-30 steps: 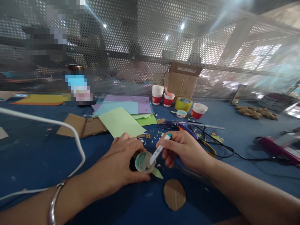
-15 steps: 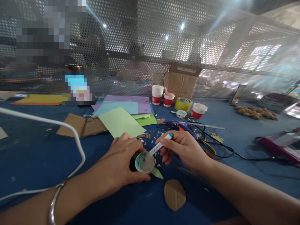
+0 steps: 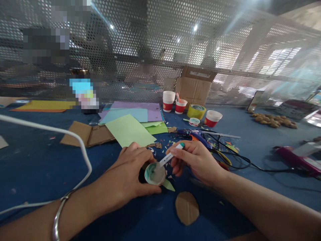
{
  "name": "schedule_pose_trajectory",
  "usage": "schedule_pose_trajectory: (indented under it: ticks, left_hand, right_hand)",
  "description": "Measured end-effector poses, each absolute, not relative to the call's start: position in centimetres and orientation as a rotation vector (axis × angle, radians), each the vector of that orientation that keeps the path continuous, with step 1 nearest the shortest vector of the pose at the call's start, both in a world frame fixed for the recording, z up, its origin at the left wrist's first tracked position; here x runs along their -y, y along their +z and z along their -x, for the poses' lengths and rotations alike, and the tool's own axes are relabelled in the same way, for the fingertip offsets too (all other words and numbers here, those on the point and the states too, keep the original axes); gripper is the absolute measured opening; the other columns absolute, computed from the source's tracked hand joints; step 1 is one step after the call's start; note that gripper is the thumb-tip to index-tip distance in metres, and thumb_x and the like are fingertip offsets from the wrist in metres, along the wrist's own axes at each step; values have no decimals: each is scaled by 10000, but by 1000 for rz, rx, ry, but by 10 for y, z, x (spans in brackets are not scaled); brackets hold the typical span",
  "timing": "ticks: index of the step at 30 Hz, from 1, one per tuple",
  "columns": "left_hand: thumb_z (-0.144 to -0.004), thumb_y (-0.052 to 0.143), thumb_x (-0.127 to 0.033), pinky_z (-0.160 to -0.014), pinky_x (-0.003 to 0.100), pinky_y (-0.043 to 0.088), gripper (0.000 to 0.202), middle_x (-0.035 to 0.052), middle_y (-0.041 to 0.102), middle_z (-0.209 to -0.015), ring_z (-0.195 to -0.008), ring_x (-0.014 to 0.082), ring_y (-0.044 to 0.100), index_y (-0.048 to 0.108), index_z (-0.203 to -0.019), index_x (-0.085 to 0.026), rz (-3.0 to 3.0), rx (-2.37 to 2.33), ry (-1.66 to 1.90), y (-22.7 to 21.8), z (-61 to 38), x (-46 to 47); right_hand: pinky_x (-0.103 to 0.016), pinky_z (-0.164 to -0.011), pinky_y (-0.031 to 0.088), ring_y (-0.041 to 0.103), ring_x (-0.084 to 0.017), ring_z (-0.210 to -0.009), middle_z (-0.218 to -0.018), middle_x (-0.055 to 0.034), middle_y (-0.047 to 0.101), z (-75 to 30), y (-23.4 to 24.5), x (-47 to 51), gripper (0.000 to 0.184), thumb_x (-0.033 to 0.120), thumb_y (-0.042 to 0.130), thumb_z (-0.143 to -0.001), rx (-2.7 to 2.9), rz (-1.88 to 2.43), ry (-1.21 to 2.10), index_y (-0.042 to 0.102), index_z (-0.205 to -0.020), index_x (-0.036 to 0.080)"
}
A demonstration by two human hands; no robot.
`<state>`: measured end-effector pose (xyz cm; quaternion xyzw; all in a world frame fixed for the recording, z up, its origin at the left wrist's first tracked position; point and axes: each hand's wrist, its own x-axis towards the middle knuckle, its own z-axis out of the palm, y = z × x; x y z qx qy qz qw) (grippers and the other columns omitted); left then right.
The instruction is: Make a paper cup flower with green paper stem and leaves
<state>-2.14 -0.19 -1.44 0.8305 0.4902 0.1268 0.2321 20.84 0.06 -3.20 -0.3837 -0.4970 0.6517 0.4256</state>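
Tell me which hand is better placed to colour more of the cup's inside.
Right. The right hand holds the marker with its tip inside the cup; the left hand is wrapped round the cup, steadying it.

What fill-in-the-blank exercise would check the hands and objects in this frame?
The right hand holds a white marker pen whose tip reaches into a small round ____. The left hand steadies that item, and a silver bangle circles the ____ wrist. A brown oval cardboard piece lies on the ____ tabletop.
Missing words: cup; left; blue.
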Motion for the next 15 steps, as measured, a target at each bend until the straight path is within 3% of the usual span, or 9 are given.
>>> schedule_pose_trajectory:
  ticks: [15]
  left_hand:
    - [-680,928,-455,-895,403,382,450,18,604,-994,-1052,291,494,669,-978,-238,-2294,-1339,331,-11,19,3]
  right_hand:
    - [-204,-530,586,679,-114,-535,-673,-27,702,-206,-32,1,439,513,843,-828,1297,937,1618,727,-947,106]
